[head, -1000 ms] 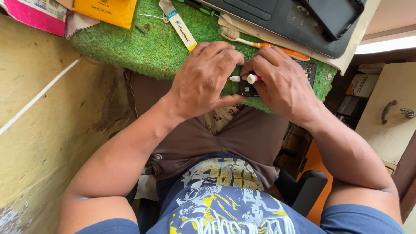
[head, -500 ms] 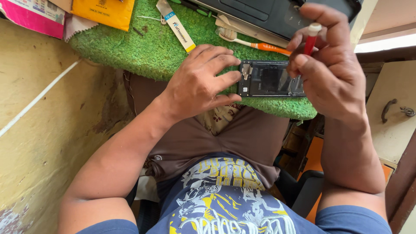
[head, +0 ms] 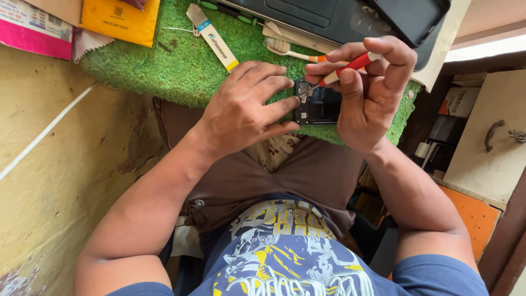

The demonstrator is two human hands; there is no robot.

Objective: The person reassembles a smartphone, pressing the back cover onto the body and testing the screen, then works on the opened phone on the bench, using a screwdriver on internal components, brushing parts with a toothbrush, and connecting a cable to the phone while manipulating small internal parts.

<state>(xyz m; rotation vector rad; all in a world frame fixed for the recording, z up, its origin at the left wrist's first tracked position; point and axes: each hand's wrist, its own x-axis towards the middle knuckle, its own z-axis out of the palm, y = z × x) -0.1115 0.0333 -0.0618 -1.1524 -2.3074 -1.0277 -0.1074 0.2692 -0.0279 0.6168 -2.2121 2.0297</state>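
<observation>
On the green mat [head: 164, 71] covering the tabletop, an opened phone [head: 318, 104] lies back-up, internals exposed, near the front edge. Left hand [head: 244, 112] presses flat on its left end, fingers spread, pinning it, not wrapped round anything. Right hand [head: 372, 93] has its grip closed on a red-and-white screwdriver [head: 342, 68], tip down at the phone's upper-left corner. Looks like the screw-work step, on the board or shield. Next move calls for keeping the tip seated square, light downward load, phone held dead steady. Toothbrush [head: 293, 52] and dark laptop [head: 307, 19] lie just behind.
</observation>
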